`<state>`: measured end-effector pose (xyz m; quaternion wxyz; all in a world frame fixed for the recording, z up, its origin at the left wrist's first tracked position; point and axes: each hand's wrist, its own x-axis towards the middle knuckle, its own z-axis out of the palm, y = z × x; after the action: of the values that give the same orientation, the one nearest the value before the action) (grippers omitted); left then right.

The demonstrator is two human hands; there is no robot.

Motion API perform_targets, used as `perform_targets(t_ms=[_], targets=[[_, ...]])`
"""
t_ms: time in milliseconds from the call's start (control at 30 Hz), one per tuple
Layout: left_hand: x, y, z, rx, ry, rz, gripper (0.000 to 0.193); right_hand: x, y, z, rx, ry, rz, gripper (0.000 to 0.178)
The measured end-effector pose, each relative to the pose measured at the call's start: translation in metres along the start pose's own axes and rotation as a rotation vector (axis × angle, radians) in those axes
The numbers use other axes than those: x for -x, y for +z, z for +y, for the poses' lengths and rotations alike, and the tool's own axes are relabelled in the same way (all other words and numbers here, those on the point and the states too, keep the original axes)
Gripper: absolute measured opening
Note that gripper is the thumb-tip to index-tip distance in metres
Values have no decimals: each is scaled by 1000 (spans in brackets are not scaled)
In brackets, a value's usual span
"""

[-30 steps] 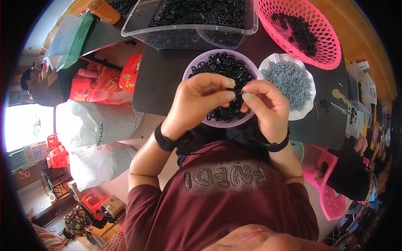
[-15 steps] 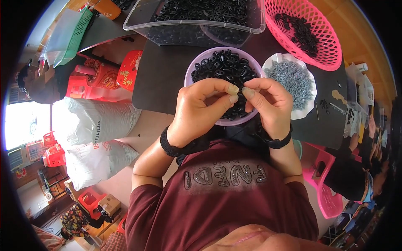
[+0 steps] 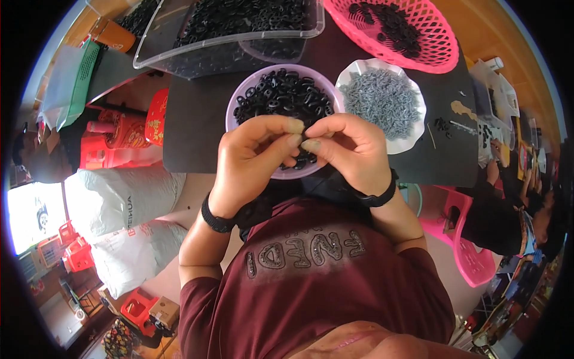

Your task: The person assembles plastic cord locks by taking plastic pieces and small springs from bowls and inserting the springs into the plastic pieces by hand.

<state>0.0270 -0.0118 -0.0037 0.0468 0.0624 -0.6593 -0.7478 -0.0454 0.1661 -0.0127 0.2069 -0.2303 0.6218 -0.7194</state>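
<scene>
My left hand [image 3: 250,157] and my right hand [image 3: 359,157] meet over the near part of a round lilac bowl [image 3: 231,109]. The bowl is heaped with small black plastic pieces [image 3: 286,94], oval with holes. On both hands, thumb and forefinger are pinched, the tips almost touching. Whatever lies between them is too small and hidden to name. Just right of the bowl, a white wavy-rimmed dish [image 3: 418,122] holds a pile of slim grey-blue pieces [image 3: 382,100], near my right hand.
A clear plastic bin [image 3: 227,49] of black pieces stands beyond the bowl on the dark table [image 3: 194,128]. Far right sits a pink lattice basket [image 3: 439,51]. White sacks [image 3: 128,200] are on the left, a pink chair [image 3: 469,251] on the right. A co-worker's hand [image 3: 497,152] shows further right.
The whole scene has shifted left in the picture as the view turned. My thumbs and forefingers stay pinched close together over the bowl.
</scene>
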Motion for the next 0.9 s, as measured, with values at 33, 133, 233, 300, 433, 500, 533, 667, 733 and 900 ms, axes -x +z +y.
perform_targets(t_ms=[33, 133, 233, 300, 433, 500, 533, 667, 733, 900], targets=[[-1, 1, 1, -4, -8, 11, 19, 1, -1, -4, -18, 5, 16, 11], [-8, -4, 7, 26, 119, 148, 17, 5, -8, -5, 156, -49, 48, 14], [-15, -27, 9, 114, 165, 240, 15, 3, -10, -3, 560, -444, -227, 15], [-13, -33, 6, 115, 148, 261, 16, 9, 5, 0, 687, -466, -352, 14], [-2, -41, -8, 91, 135, 279, 16, 7, 21, 9, 814, -421, -437, 20], [4, -46, -11, 84, 137, 273, 16, 1, 23, 9, 867, -397, -435, 22], [6, -48, -11, 86, 126, 290, 15, -4, 23, 9, 903, -385, -407, 23], [9, -53, -15, 114, 108, 296, 15, -17, 20, 5, 948, -429, -263, 27], [8, -54, -18, 120, 104, 283, 15, -23, 7, 0, 947, -469, -195, 31], [10, -58, -23, 123, 81, 266, 15, -22, -51, -19, 1050, -252, -36, 20]])
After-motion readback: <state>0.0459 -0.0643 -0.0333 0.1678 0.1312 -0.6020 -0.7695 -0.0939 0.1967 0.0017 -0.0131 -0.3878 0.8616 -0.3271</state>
